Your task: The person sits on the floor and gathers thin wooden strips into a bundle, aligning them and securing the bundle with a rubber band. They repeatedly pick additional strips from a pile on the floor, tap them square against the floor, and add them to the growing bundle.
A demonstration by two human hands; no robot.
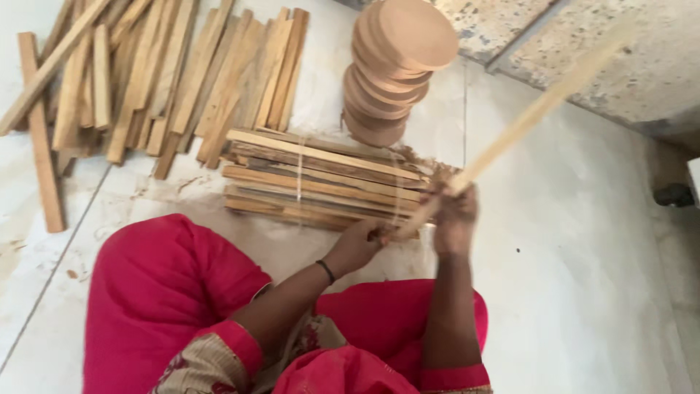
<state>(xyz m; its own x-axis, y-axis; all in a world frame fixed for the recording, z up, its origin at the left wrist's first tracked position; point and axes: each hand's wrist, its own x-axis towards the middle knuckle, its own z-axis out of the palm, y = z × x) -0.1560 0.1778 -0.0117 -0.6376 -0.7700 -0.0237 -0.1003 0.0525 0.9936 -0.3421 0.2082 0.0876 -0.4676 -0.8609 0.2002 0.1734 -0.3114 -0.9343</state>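
- At the far left of the floor [583,277], a loose heap of wooden slats [146,73] lies fanned out, with one long slat set apart along its left side.
- Just right of that heap, nearer the person, a bundle of slats [321,182] lies flat and crosswise, with a thin pale string around it in two places.
- Nearer still, a pink-clad knee [160,292] rests on the floor, close to the bundle's near left corner.
- Beyond the bundle, a leaning stack of round wooden discs [390,66] stands on the floor, well apart from both hands.
- The left hand [357,246], a dark band at its wrist, is closed around the low end of a long pale stick [525,120], just at the bundle's near right corner.
- The right hand [453,219] is closed on the same stick a little higher up, close beside the left hand.
- The stick rises slantwise from the hands toward the upper right, blurred, its tip over the speckled stone slab [620,66] at the floor's far right edge.
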